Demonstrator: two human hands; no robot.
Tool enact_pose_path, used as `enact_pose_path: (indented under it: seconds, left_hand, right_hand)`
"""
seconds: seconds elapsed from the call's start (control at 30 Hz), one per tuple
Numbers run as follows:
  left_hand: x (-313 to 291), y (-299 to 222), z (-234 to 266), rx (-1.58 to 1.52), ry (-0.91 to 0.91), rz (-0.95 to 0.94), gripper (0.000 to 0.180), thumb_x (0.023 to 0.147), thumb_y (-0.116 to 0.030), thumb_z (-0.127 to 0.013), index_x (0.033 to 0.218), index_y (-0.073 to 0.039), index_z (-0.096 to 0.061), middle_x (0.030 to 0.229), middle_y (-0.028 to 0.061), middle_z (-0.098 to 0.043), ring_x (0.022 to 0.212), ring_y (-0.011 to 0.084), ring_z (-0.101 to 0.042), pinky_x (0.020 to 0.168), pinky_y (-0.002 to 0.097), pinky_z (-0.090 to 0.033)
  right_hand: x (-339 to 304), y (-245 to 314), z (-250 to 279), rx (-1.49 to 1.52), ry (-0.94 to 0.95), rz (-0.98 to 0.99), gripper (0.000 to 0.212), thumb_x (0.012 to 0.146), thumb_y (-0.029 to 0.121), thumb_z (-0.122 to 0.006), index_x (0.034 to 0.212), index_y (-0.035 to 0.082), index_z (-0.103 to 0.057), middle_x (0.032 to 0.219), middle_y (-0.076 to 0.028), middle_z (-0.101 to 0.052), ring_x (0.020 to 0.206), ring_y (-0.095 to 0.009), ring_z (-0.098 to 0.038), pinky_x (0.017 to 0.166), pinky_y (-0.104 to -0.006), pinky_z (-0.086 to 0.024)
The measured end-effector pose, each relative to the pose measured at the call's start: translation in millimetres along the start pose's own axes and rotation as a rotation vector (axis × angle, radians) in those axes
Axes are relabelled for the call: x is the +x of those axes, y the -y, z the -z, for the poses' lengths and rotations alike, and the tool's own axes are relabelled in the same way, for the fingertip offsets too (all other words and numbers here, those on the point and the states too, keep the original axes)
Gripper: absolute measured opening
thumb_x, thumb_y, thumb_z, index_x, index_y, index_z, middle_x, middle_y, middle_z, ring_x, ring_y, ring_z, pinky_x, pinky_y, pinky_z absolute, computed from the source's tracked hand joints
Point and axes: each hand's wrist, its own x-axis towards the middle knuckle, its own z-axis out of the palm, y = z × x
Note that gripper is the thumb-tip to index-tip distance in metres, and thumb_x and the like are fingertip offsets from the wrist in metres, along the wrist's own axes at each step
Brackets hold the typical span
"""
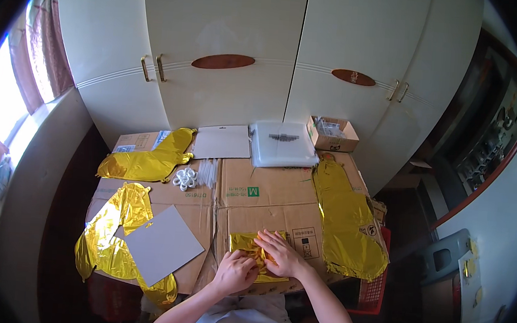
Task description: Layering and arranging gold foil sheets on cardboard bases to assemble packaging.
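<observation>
- At 8 o'clock on the cardboard (267, 208), a shiny gold foil shape (118, 211) lies partly under a grey card (165, 246)
- At 10 o'clock is another gold shape (149, 160), with small white rolls (185, 179) near it
- Near 6 o'clock, the left hand (237, 273) bends its fingers on a small gold foil piece (243, 241); I can't tell if its grip pinches the foil
- This small piece lies flat on the cardboard, under both hands, and it looks like the step now is folding or pressing it
- Near 5 o'clock, the right hand (279, 255) has a wide grip, fingers spread over the foil
- I think the next move needs one hand to keep it still while the other smooths
- At 3 o'clock lies a big gold sheet (351, 223)
</observation>
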Motion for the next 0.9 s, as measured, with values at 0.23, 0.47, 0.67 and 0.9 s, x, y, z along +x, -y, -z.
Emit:
enact_pose_path:
  seconds: [0.23, 0.47, 0.67, 0.9]
  left_hand:
    - [2, -3, 2, 0.015, 0.011, -0.048, 0.012, 0.077, -0.016, -0.068, 0.085, -0.008, -0.064, 0.100, 0.0046, -0.069, 0.097, 0.0224, -0.062, 0.078, 0.0379, -0.043]
    - [0, -6, 3, 0.074, -0.104, -0.120, 0.013, 0.078, -0.017, -0.068, 0.087, -0.009, -0.064, 0.108, 0.0066, -0.066, 0.104, 0.0236, -0.060, 0.082, 0.0409, -0.043]
    - [-3, -2, -2, 0.151, -0.055, 0.040, 0.012, 0.080, -0.020, -0.068, 0.081, -0.010, -0.061, 0.086, 0.0041, -0.062, 0.083, 0.0208, -0.062, 0.069, 0.0353, -0.048]
    - [0, 0, -8, 0.282, -0.076, 0.032, 0.011, 0.079, -0.018, -0.067, 0.079, -0.013, -0.058, 0.076, 0.0007, -0.056, 0.068, 0.0168, -0.059, 0.056, 0.0302, -0.049]
  right_hand:
    - [0, -1, -1, -0.007, -0.007, -0.004, 0.067, 0.082, 0.012, -0.058, 0.145, 0.009, -0.038, 0.152, -0.018, -0.034, 0.143, -0.033, -0.028, 0.118, -0.0475, -0.020]
    - [1, 4, 1, -0.014, -0.014, -0.011, 0.066, 0.083, 0.011, -0.059, 0.145, 0.007, -0.037, 0.151, -0.018, -0.034, 0.143, -0.031, -0.030, 0.118, -0.0466, -0.022]
    - [-1, -5, -8, -0.029, -0.061, 0.009, 0.059, 0.087, 0.007, -0.056, 0.144, 0.007, -0.039, 0.149, -0.017, -0.039, 0.140, -0.032, -0.034, 0.116, -0.0482, -0.025]
    - [-1, -4, -7, -0.027, -0.064, 0.024, 0.056, 0.089, 0.009, -0.055, 0.143, 0.007, -0.040, 0.147, -0.017, -0.041, 0.139, -0.033, -0.036, 0.116, -0.0491, -0.025]
